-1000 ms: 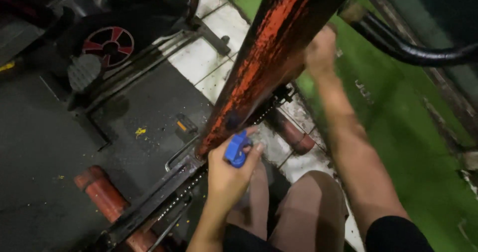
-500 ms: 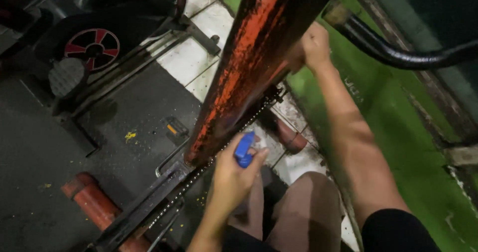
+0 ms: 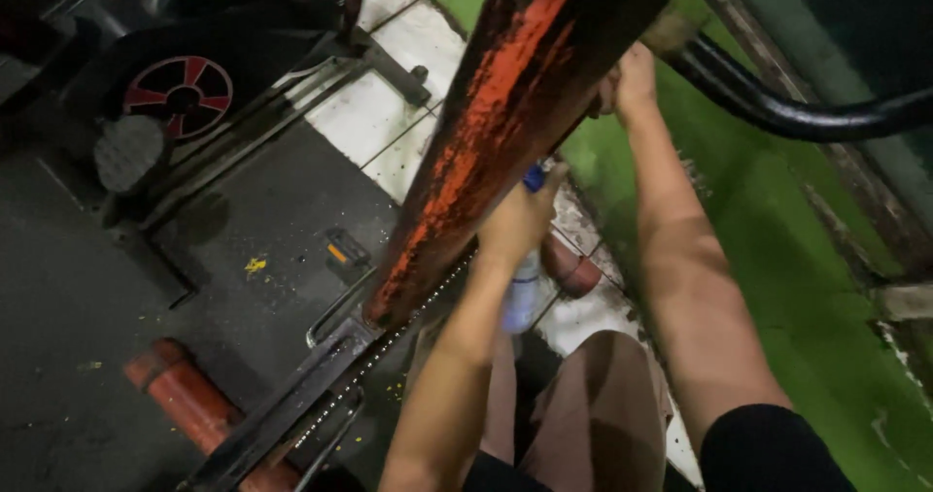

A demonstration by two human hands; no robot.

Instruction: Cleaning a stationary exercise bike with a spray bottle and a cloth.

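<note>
- Blue-capped can (image 3: 526, 288): the left hand (image 3: 515, 222) has its fingers closed round it, cap tip showing at the thumb, pale body hanging below the palm, held right against the underside of the beam (image 3: 505, 133).
- Rusty orange paint flakes on that beam; the right hand (image 3: 627, 79) sits higher, fingers curled round its far edge, though how tightly I cannot tell, as the beam hides the fingertips.
- Chain (image 3: 389, 351) runs along the beam's lower end, just under the left forearm.
- Risk, as I judge it: the can is gripped near its top only, so it could slip down onto the knees or the floor (image 3: 97, 356) if the hand shifts.
- Risk: spray aimed so close to the beam may blow back on the hand or miss the chain and land on the tiles (image 3: 374, 123).
- Risk: the rough, flaking edge could scrape the right fingers if the beam swings or the grip slides.
- Red cylinder (image 3: 190, 400) lies on the floor well apart, lower left; a wheel (image 3: 185, 94) stands further off.
</note>
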